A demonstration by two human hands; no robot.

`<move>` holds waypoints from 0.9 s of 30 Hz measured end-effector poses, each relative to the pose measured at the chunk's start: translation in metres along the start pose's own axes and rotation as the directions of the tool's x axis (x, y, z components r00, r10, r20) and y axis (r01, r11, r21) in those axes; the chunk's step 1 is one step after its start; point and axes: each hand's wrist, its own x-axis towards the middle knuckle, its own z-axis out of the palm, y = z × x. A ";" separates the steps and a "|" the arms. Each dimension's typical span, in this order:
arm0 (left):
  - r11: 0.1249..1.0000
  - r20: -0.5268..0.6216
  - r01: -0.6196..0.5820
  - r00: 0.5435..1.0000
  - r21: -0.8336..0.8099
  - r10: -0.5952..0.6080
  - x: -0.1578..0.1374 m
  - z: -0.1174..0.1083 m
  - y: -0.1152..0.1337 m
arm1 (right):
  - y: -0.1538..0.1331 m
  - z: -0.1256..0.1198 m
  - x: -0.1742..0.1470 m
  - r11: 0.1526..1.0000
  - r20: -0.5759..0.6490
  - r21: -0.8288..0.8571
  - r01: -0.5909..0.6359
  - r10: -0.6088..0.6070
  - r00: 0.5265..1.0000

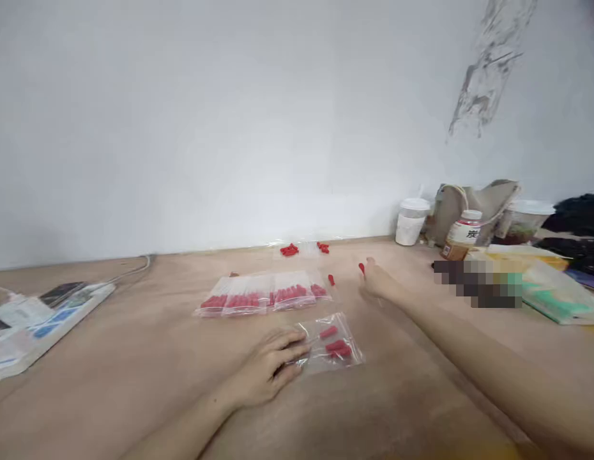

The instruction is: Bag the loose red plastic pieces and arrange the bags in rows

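Observation:
My left hand (274, 364) grips the left edge of a clear plastic zip bag (320, 365), thumb below and fingers on top. Inside that bag lie several droppers with red rubber bulbs (338, 348). Further off to the right, the fingers of my right hand (375, 281) are closed around a dropper, its red bulb (361, 269) poking out on the left. Another red-bulbed dropper (331, 280) lies loose between my right hand and a row of filled clear bags (258, 294). Thin glass-like stems are barely visible.
Near the wall, small piles of red bulbs (290, 250) lie on clear plastic. A power strip (62, 326) and a phone (63, 294) are on the left. On the right stand a white cup (412, 222), a bottle (463, 236), a bag (488, 198) and green-white packaging (560, 294).

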 end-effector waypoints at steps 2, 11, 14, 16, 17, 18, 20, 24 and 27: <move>1.000 -0.021 -0.008 1.000 -0.012 0.008 0.001 0.000 0.000 | 0.005 -0.006 -0.015 0.992 0.076 0.123 -0.034 0.024 0.997; 1.000 -0.025 -0.004 1.000 -0.008 0.004 0.001 0.001 0.000 | 0.010 0.023 -0.075 0.558 0.038 0.817 -0.146 0.200 0.979; 1.000 -0.023 -0.016 1.000 0.004 0.016 0.001 0.001 -0.002 | 0.008 0.027 -0.077 0.533 0.040 0.833 -0.150 0.213 0.976; 1.000 -0.024 -0.021 0.999 0.017 0.022 0.001 0.002 -0.003 | 0.007 0.028 -0.080 0.530 0.066 0.833 -0.159 0.189 0.980; 1.000 -0.022 -0.020 1.000 0.023 0.021 0.001 0.002 -0.003 | 0.006 0.028 -0.082 0.528 0.081 0.833 -0.164 0.177 0.981; 0.999 -0.020 -0.017 1.000 0.027 0.018 0.001 0.002 -0.003 | 0.006 0.029 -0.084 0.527 0.093 0.833 -0.169 0.167 0.982; 1.000 -0.016 -0.008 1.000 0.030 0.009 0.001 0.002 -0.003 | 0.006 0.031 -0.090 0.520 0.117 0.836 -0.177 0.146 0.982; 1.000 -0.016 -0.005 1.000 0.026 0.006 0.002 0.001 -0.002 | 0.010 0.032 -0.098 0.501 0.202 0.840 -0.207 0.065 0.977; 1.000 -0.029 -0.013 0.999 0.022 0.013 0.002 0.001 -0.001 | 0.014 0.027 -0.099 0.532 0.282 0.808 -0.253 0.027 0.959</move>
